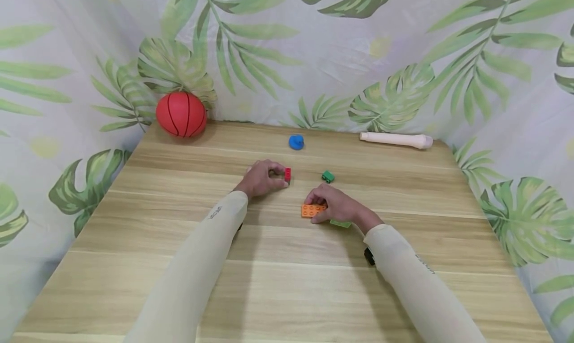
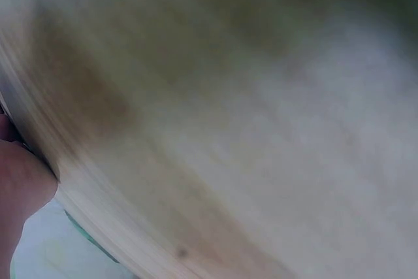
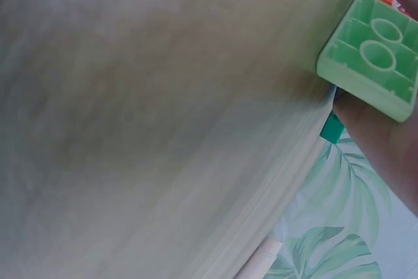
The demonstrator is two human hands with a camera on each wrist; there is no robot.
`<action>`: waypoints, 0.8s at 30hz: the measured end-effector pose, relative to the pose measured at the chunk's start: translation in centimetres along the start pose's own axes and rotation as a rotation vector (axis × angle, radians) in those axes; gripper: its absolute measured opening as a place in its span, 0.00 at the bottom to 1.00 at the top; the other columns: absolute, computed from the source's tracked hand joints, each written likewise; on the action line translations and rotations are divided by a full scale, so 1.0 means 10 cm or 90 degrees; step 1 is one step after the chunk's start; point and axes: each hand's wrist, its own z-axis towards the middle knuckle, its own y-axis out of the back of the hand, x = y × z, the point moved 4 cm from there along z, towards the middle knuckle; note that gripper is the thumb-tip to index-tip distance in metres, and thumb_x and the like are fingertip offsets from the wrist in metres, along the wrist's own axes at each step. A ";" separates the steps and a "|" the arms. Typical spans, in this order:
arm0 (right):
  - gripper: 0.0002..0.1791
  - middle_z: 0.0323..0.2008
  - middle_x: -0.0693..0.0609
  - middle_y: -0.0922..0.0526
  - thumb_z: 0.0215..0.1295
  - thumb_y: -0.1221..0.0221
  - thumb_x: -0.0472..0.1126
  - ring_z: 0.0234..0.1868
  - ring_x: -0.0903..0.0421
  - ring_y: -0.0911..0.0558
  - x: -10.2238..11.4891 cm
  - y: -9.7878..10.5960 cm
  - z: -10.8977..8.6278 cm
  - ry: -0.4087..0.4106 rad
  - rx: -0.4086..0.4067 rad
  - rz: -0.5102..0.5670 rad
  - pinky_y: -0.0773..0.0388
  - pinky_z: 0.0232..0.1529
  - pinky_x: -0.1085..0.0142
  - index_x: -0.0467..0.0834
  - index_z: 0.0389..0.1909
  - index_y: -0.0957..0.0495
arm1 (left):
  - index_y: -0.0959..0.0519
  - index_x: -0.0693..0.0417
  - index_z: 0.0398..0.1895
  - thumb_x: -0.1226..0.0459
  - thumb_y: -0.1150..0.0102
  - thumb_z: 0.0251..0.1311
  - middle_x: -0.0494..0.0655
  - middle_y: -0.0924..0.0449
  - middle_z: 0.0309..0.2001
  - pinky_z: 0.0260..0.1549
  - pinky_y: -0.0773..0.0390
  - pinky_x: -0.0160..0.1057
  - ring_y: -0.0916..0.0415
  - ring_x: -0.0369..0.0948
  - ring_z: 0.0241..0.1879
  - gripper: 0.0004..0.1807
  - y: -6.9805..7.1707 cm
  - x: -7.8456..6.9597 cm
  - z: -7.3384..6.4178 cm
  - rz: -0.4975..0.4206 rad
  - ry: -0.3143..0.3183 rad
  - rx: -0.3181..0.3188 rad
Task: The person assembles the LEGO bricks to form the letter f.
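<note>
My left hand (image 1: pixel 264 177) pinches a small red toy brick (image 1: pixel 288 173) between thumb and fingers over the middle of the table. To its right and nearer to me, my right hand (image 1: pixel 335 204) grips an orange brick (image 1: pixel 309 211) with studs facing up. A light green brick (image 1: pixel 342 224) lies beside the right hand, partly hidden under it. In the right wrist view this light green brick (image 3: pixel 356 73) shows its hollow underside. Beyond the right hand sits a dark green brick (image 1: pixel 328 176). Only part of the left hand (image 2: pixel 23 187) enters the left wrist view.
At the table's back left corner rests a red ball (image 1: pixel 181 114) with black lines. A small blue toy (image 1: pixel 296 142) stands near the back edge. A pale, stick-shaped object (image 1: pixel 394 139) lies at the back right, by the leaf-patterned curtain (image 1: pixel 332 59).
</note>
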 end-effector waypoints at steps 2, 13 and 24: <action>0.22 0.48 0.42 0.20 0.61 0.23 0.36 0.50 0.51 0.25 0.00 -0.01 0.01 -0.001 -0.004 -0.002 0.25 0.55 0.58 0.39 0.54 0.18 | 0.15 0.49 0.63 0.55 0.24 0.64 0.50 0.16 0.62 0.77 0.37 0.57 0.26 0.51 0.69 0.24 0.00 0.00 0.00 -0.001 0.000 0.000; 0.22 0.46 0.47 0.20 0.62 0.23 0.37 0.46 0.55 0.24 -0.04 -0.02 0.02 -0.024 -0.012 0.004 0.26 0.53 0.63 0.41 0.55 0.18 | 0.14 0.48 0.62 0.56 0.23 0.64 0.50 0.16 0.62 0.77 0.39 0.58 0.26 0.51 0.69 0.24 0.00 -0.01 0.00 0.005 -0.001 -0.001; 0.21 0.46 0.46 0.19 0.63 0.24 0.37 0.46 0.54 0.24 -0.03 -0.03 0.02 -0.026 -0.016 0.002 0.25 0.52 0.63 0.40 0.55 0.18 | 0.14 0.49 0.62 0.56 0.23 0.64 0.50 0.16 0.62 0.77 0.38 0.57 0.26 0.51 0.68 0.23 0.00 0.00 0.00 0.001 -0.005 0.001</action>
